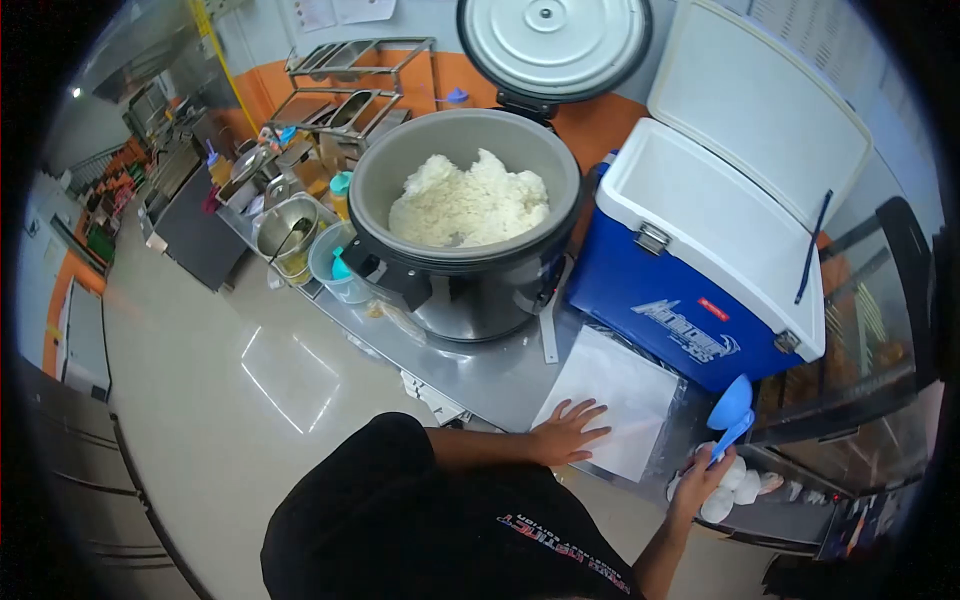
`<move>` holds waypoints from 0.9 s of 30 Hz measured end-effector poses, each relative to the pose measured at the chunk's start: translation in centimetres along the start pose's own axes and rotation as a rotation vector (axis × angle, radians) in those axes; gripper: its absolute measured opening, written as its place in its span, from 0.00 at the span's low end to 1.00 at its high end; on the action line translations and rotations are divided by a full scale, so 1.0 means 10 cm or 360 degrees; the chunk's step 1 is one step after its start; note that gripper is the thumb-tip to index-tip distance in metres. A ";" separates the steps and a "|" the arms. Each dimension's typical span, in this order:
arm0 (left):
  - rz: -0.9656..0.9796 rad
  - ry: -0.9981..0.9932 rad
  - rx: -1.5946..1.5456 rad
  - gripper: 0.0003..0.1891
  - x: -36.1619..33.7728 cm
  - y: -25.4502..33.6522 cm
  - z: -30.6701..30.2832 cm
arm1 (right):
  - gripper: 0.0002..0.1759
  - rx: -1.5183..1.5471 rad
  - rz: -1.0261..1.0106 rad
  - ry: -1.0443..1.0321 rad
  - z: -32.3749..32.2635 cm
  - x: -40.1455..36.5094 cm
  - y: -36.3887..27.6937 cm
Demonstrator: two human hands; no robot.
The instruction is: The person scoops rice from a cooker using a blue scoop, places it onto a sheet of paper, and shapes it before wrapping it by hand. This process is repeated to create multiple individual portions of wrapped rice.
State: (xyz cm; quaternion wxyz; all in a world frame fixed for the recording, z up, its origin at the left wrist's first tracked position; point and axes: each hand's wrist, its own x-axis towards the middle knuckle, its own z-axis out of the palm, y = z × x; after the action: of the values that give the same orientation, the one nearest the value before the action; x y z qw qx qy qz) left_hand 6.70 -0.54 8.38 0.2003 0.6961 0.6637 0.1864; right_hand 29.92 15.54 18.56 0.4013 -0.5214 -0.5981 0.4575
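My left hand (568, 432) lies with its fingers spread on a stack of white paper sheets (620, 385) at the front of the steel counter. Off to the right, my right hand (700, 482) is closed around the handle of a blue plastic ladle (732, 404), its round bowl pointing up and away from me. White rounded items (738, 482), too small to name, sit beside that hand. Beyond the paper stands a large rice cooker (465, 290) with its lid (555, 45) raised. Cooked white rice (470, 200) is heaped inside its pot.
A blue cooler box (670, 300) with its white lid up stands right of the cooker. At far right is a glass-sided case (840, 340). Left of the cooker are a clear tub (335, 268), a metal bowl (290, 228) and a metal rack (350, 85). Tiled floor (220, 400) lies left.
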 end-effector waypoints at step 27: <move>-0.0186 -0.0126 -0.1471 0.18 -1.99 -1.64 -1.81 | 0.22 -0.0662 -0.0868 -0.0826 2.72 0.14 -3.35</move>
State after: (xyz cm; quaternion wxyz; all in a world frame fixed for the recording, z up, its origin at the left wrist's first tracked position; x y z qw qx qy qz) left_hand -17.78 -19.25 15.27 0.5247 0.5020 0.5410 0.4242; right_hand -4.90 12.16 43.92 0.2300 -0.2817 -0.8747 0.3204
